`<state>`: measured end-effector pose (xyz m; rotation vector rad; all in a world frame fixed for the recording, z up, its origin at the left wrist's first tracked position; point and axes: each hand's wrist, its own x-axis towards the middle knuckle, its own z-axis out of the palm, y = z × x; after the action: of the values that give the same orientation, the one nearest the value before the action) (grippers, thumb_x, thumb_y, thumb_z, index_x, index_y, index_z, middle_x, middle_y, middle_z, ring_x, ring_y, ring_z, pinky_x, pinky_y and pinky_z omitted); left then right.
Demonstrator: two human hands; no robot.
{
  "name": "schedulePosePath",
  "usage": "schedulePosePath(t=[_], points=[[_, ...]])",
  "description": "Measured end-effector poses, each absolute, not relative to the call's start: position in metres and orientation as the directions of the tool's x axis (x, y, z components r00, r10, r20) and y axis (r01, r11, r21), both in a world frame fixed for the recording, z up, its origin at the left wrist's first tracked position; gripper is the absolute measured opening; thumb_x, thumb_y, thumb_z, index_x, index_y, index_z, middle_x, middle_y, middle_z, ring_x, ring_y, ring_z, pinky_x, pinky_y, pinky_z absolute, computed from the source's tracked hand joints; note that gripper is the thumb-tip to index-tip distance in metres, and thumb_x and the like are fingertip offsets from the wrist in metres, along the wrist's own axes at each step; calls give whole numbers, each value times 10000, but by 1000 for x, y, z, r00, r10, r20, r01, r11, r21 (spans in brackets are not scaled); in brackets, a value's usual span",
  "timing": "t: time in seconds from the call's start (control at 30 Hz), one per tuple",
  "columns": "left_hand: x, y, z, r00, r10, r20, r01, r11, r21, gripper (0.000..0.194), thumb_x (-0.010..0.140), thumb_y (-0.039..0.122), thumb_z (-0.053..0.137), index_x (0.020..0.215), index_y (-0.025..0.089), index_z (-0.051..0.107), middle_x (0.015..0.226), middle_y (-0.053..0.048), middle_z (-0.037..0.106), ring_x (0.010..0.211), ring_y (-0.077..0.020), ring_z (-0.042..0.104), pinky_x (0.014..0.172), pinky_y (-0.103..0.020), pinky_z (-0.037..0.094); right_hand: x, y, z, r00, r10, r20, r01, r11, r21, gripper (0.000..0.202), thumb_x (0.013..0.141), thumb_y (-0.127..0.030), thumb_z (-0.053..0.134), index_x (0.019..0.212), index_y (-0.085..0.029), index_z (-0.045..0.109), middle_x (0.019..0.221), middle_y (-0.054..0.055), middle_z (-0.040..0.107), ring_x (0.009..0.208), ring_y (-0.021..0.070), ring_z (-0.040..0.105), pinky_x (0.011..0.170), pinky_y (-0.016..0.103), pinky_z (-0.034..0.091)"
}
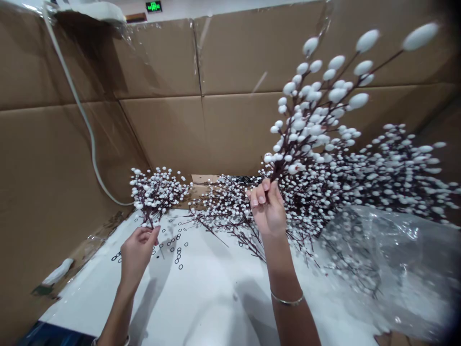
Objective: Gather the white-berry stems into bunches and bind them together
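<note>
My right hand [269,209] grips the stems of an artificial berry branch [317,110] with white berries on dark brown twigs. It is held upright, fanning up and to the right above the table. To the left, my left hand [140,242] has its fingers closed around the stem of a smaller white-berry spray [154,190]. Its lower stem is partly hidden by the fingers. Several small black rings [179,251] lie scattered on the white table [201,298] beside my left hand.
A large pile of white-berry branches [382,178] spreads along the back and right of the table. Clear plastic wrap [403,259] covers part of it at right. Cardboard walls [237,120] enclose the back and left. A white cable [86,120] hangs down at left.
</note>
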<state>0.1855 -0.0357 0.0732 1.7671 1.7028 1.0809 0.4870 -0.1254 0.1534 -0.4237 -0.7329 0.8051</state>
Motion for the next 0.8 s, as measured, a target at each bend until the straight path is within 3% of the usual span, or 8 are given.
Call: schedulePosePath(t=[0.1,0.17,0.27,0.37,0.53,0.8], points=[[214,-47,102,65,989,133,253,-145,957,358,715,507,681,771,183,540,545,28,572,412,-85,404,429,-216,315,478,-117,147,418,823,385,-503,563,-656,327,866,-469,558,760,-197,412,561,-60,399,516,67,460,550,204,416],[240,-51,122,188,973,130,67,-145,987,358,703,478,707,793,171,547,553,20,582,405,-76,427,410,-205,317,466,-110,140,363,863,350,-494,497,-713,333,852,-489,569,772,-191,443,575,-48,477,537,78,496,555,211,423],[278,-56,148,335,920,204,-61,-195,979,325,718,435,719,804,158,571,611,-9,633,386,-56,433,383,-195,313,444,-100,129,286,907,309,-430,409,-805,349,861,-512,540,788,-174,488,612,-20,570,569,87,540,593,218,441],[305,-56,163,366,879,306,-118,-282,952,282,729,394,726,805,160,589,645,-22,659,391,-59,454,389,-200,353,426,-95,122,212,936,282,-418,347,-839,374,856,-526,536,773,-163,502,585,-13,571,531,85,532,568,213,428],[322,-44,161,222,842,492,-78,-488,870,249,725,379,728,772,154,631,681,-19,649,625,-117,602,571,-215,473,420,-95,123,178,956,234,-500,293,-815,366,832,-517,573,761,-163,512,558,-23,535,508,79,502,532,204,429],[331,-32,151,238,847,475,3,-490,872,275,769,432,673,815,165,628,726,-21,624,566,-102,532,493,-216,392,419,-92,121,172,973,154,-653,230,-721,359,779,-493,645,769,-170,487,532,-47,483,481,73,482,488,198,385]])
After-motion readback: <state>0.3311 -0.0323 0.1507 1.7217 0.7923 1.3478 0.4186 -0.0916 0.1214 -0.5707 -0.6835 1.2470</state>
